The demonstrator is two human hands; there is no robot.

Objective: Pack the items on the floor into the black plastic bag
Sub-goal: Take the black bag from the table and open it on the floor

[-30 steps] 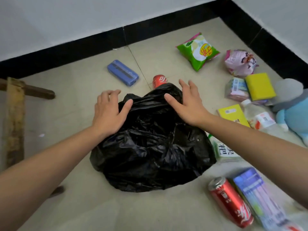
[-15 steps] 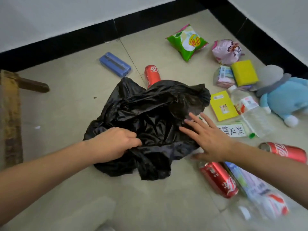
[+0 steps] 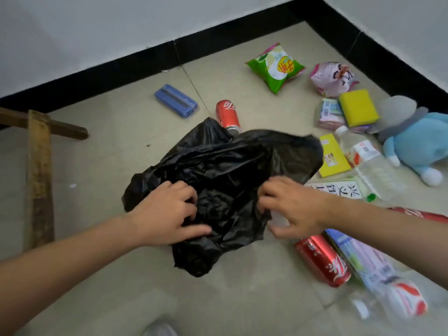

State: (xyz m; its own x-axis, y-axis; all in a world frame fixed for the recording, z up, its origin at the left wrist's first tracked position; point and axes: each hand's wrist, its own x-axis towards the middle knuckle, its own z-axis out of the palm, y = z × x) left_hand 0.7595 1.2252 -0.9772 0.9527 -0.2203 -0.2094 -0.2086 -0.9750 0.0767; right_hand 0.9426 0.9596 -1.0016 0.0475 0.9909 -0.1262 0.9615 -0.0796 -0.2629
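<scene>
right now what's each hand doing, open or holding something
Left hand: fingers curled, gripping the black plastic bag.
Right hand: fingers curled, pinching the same bag's near edge.

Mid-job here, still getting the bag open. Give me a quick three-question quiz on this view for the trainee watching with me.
1. True or false: the left hand and the right hand each have a grip on the black plastic bag.
2. Which item is partly hidden behind the bag's far edge?
A. green snack packet
B. red can
C. yellow sponge
3. Fill in: the blue plush toy lies to the person's ____ of the bag.

Key: 1 true; 2 B; 3 right.
</scene>
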